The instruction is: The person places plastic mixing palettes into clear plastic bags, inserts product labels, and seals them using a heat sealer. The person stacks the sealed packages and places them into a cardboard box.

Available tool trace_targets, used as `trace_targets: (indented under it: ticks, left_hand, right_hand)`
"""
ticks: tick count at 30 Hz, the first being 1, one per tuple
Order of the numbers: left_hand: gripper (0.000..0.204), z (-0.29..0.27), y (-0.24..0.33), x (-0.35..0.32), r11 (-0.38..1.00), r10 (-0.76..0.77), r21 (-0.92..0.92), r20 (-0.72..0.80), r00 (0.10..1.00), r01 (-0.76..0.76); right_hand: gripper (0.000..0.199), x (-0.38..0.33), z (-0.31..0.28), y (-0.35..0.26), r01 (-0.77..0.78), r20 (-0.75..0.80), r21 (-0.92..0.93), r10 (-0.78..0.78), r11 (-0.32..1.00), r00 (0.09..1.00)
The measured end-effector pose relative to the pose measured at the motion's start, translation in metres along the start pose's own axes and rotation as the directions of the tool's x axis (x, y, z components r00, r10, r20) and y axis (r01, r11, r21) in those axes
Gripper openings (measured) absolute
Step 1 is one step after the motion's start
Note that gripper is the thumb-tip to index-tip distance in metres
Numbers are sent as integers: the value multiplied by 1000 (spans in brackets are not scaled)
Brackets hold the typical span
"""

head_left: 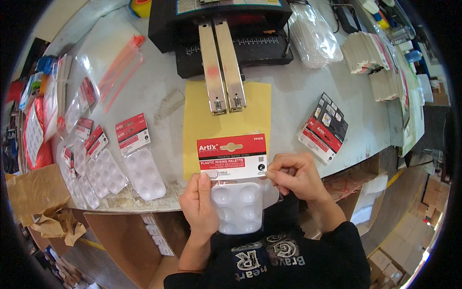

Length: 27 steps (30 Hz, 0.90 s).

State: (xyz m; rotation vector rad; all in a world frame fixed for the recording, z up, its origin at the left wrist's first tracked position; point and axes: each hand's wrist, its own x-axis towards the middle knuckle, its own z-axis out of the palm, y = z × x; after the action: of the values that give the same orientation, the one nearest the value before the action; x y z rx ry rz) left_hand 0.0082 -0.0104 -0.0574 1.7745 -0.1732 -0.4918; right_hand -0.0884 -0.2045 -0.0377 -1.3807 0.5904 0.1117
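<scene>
A white plastic paint palette [237, 208] with round wells hangs below a red, black and white header card [232, 156], close in front of me. My left hand [199, 202] grips the card's lower left corner, thumb on top. At the lower right corner, my right hand [294, 176] pinches the card's edge with curled fingers. The card's upper part lies over a yellow sheet [197, 108] on the table. Just beyond it stand the two metal arms [222, 67] of a black stapling machine [166, 29].
Carded palettes [142, 168] lie to the left, near clear bags [103, 53] with red edges. Folded header cards [325, 127] are stacked at right. Farther back are a stack of clear-wrapped palettes [315, 36] and card bundles [361, 53]. Cardboard boxes [125, 236] stand under the table's front edge.
</scene>
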Motion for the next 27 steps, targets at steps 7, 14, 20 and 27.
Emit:
trace_targets:
  ticks: [7, 14, 20, 27]
  left_hand:
    - [36, 23, -14, 80, 991, 71, 115, -54, 996, -65]
    - [36, 32, -39, 95, 997, 77, 26, -64, 995, -75]
    - [26, -40, -35, 88, 833, 395, 461, -107, 912, -307]
    - [22, -94, -41, 63, 586, 437, 807, -385, 813, 67]
  right_hand:
    - [18, 74, 14, 20, 64, -253, 365, 33, 929, 967]
    - [15, 92, 14, 34, 145, -310, 313, -43, 939, 950]
    - [10, 48, -46, 23, 348, -228, -817, -811, 461, 538]
    - [107, -15, -129, 65, -242, -353, -924, -422, 295, 835]
